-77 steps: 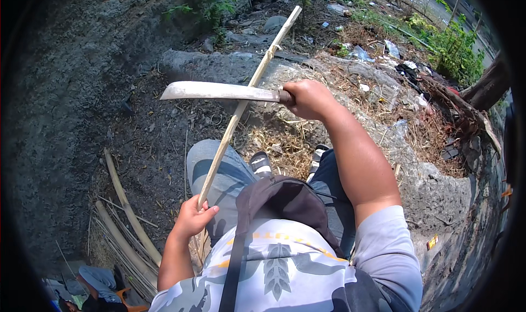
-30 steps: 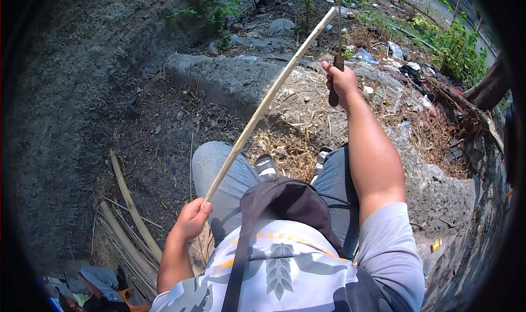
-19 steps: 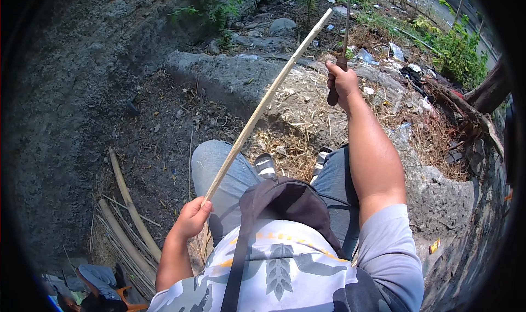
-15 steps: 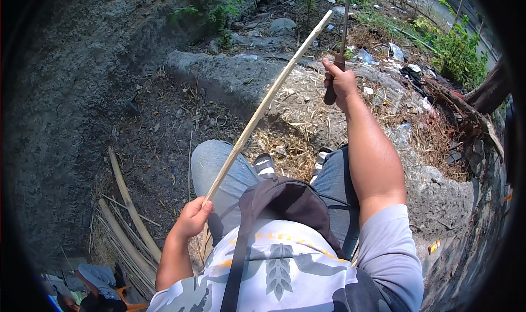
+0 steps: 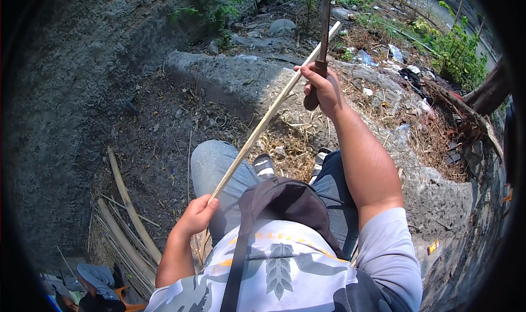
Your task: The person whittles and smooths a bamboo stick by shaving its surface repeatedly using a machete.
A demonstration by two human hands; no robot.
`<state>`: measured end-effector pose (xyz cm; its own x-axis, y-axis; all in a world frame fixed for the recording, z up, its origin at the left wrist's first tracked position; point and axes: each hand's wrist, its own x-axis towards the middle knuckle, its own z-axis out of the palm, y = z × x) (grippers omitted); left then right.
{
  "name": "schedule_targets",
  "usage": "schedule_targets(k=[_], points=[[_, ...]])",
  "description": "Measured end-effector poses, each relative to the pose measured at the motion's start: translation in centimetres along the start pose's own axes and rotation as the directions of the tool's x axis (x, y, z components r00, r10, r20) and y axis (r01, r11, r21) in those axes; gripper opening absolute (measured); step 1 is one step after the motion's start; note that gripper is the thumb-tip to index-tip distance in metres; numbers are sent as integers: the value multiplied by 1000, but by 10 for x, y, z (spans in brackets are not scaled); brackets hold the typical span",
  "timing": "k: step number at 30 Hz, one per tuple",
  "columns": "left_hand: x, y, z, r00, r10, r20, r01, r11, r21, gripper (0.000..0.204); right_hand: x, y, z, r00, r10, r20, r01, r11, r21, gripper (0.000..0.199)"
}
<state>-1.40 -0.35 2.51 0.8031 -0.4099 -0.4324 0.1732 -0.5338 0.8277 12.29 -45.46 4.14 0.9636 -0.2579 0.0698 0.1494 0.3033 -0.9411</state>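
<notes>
Seated person splitting cane outdoors, seen from the head camera. The left hand (image 5: 196,216) closes its grip around the near end of a long pale bamboo strip (image 5: 263,126), low beside the left knee; the strip slants up and away from there, its far tip passing just beside the right hand (image 5: 323,87). The right hand holds a machete (image 5: 323,32) by its dark handle in a full closed grip, the blade standing nearly upright and edge-on to the camera, just beside the upper part of the strip; whether blade and strip touch cannot be told.

Handling, by judgement: the strip looks light, thin and springy, stiff along its length yet liable to bend and whip at the free tip, and its cut edges may be sharp and splintery; a hold near the lower end, as shown, steadies it best. The machete appears heavy toward the blade, so a firm grasp on the handle alone is called for.

More cut bamboo canes (image 5: 123,202) lie on the bare ground (image 5: 82,120) at left; a rough concrete ledge (image 5: 230,79) crosses ahead.
</notes>
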Motion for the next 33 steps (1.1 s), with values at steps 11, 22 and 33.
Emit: schedule_targets(k=[11, 22, 33], points=[[-18, 5, -13, 973, -71, -217, 143, 932, 333, 34, -2, 6, 3, 1000, 12, -12, -13, 997, -78, 34], [-23, -4, -13, 860, 221, -459, 88, 823, 561, 33, 4, 6, -7, 999, -26, -41, 22, 995, -99, 36], [4, -12, -7, 834, 251, -492, -1, 891, 454, 37, -9, -11, 6, 982, -186, 42, 130, 492, -861, 39]])
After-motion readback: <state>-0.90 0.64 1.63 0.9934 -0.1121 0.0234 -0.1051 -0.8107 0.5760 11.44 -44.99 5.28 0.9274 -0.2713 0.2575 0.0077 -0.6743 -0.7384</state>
